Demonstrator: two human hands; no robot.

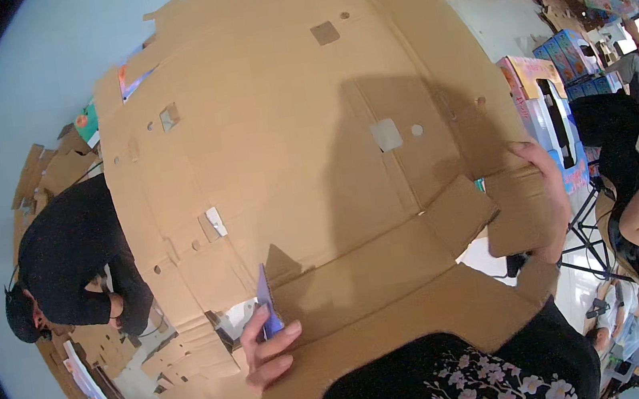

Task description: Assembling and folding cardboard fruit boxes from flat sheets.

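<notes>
One large flat brown die-cut cardboard sheet [288, 147] was held up unfolded in front of the person, no flap yet bent.
Left hand [268, 351] pinched a small purple card [266, 303] against its lower edge; right hand [549, 197] curled around the right flap. Co-workers and coloured boxes [557, 100] sat beyond.

The big cardboard sheet [304, 145] is matt brown corrugated board; the small purple card [267, 303] looks smooth, thin paper.
</notes>
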